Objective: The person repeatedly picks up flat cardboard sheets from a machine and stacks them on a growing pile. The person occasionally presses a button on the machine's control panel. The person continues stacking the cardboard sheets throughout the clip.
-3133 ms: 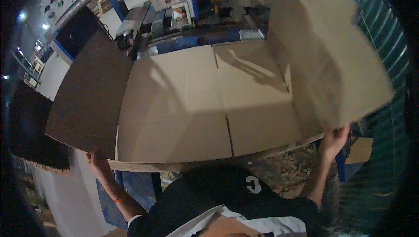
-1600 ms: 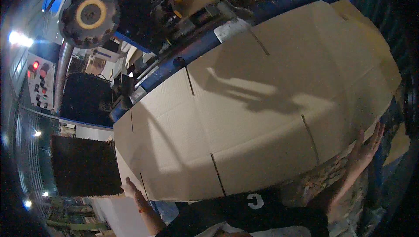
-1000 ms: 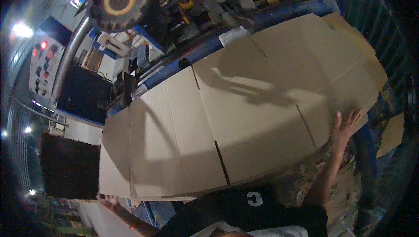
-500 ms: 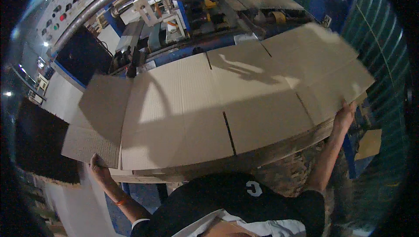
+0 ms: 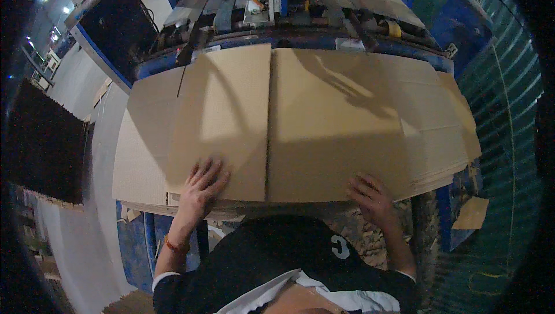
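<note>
A tan corrugated cardboard box blank (image 5: 332,155) lies on a stack of cardboard sheets (image 5: 442,140). Its two end panels are folded inward, and their edges face each other along a narrow dark gap left of centre. On the left panel, close to the near edge, rests my left hand (image 5: 203,184), fingers spread. My right hand (image 5: 371,197) is on the right panel by the same edge, its fingers stretched out and slightly blurred. Neither hand grips anything.
Beyond the stack stands a blue machine with rollers and belts (image 5: 225,13). A dark-sided pile (image 5: 46,140) is on the floor at left. Corrugated green sheeting (image 5: 503,158) runs along the right, near a loose cardboard scrap (image 5: 471,213). Cardboard scraps lie below the stack.
The blank's ends, held wide apart before, are now folded in over its middle. Both hands have moved inward from the outer corners, let go of them and lie on the panels.
</note>
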Demonstrator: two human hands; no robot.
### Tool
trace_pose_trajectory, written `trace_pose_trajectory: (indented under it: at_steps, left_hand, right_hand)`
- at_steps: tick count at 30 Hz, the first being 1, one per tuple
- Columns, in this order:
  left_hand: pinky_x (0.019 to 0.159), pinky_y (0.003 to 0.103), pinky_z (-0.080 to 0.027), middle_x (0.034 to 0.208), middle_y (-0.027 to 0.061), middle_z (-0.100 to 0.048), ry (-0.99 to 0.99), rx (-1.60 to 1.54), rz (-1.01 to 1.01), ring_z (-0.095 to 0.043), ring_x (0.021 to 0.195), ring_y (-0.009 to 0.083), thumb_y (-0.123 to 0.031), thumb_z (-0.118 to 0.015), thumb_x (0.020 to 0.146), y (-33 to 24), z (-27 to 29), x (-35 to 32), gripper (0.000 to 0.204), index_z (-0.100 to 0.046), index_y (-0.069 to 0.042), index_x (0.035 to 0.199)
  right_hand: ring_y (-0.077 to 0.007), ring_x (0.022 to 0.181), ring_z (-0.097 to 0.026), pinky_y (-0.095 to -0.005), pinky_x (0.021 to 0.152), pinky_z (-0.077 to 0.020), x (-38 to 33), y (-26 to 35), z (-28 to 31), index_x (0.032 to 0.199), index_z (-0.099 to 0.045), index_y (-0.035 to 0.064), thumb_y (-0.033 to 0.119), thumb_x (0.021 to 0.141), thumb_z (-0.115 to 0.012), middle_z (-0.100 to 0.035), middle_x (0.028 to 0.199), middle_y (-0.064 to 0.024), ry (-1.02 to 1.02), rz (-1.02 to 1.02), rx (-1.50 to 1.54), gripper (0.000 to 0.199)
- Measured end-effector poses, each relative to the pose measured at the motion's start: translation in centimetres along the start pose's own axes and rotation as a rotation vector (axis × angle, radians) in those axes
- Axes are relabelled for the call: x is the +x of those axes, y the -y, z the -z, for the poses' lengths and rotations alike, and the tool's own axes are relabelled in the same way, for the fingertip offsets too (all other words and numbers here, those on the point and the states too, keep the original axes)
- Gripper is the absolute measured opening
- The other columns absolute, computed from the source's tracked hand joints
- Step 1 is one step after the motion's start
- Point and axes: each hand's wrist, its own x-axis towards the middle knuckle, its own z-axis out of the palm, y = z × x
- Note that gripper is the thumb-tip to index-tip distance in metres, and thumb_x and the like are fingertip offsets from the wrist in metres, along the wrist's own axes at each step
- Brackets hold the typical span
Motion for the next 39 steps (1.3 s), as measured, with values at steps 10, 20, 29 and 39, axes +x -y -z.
trace_pose_trajectory:
  at_steps: [10,20,29,39]
  left_hand:
    - [0.105,0.048,-0.024,0.135,0.0110,-0.039,-0.005,0.092,-0.005,-0.036,0.126,0.0308,-0.011,-0.044,0.082,2.2,-0.9,4.3,0.045,-0.049,-0.017,0.126]
    - [0.105,0.046,-0.024,0.134,0.0113,-0.041,-0.161,0.038,0.020,-0.035,0.126,0.0299,-0.010,-0.046,0.083,7.4,-2.9,14.2,0.047,-0.045,-0.015,0.129]
    - [0.103,0.046,-0.027,0.135,0.0106,-0.040,-0.200,0.150,0.100,-0.035,0.126,0.0286,-0.015,-0.057,0.079,11.0,-5.2,19.8,0.051,-0.044,-0.012,0.128]
    - [0.105,0.043,-0.027,0.138,0.0102,-0.035,-0.280,0.074,0.038,-0.033,0.128,0.0262,-0.017,-0.056,0.081,14.5,-7.1,26.7,0.055,-0.038,-0.012,0.132]
  right_hand:
    - [-0.0298,0.121,-0.039,-0.0440,0.100,-0.0324,4.0,-8.7,-0.7,0.111,-0.059,0.0157,0.033,0.071,-0.065,-0.047,0.128,-0.0074,0.256,-0.055,-0.036,0.044]
    - [-0.0298,0.128,-0.030,-0.0401,0.105,-0.0249,14.5,-17.6,-3.2,0.122,-0.053,0.0160,0.045,0.073,-0.062,-0.039,0.136,-0.0064,0.290,-0.137,0.126,0.057]
    - [-0.0293,0.126,-0.033,-0.0397,0.106,-0.0257,19.0,-21.6,-5.6,0.124,-0.052,0.0156,0.036,0.079,-0.062,-0.041,0.134,-0.0090,0.290,-0.080,-0.063,0.050]
    - [-0.0305,0.122,-0.039,-0.0393,0.102,-0.0298,24.3,-25.9,-8.1,0.119,-0.055,0.0102,0.023,0.084,-0.055,-0.045,0.130,-0.0130,0.141,-0.284,-0.099,0.037]
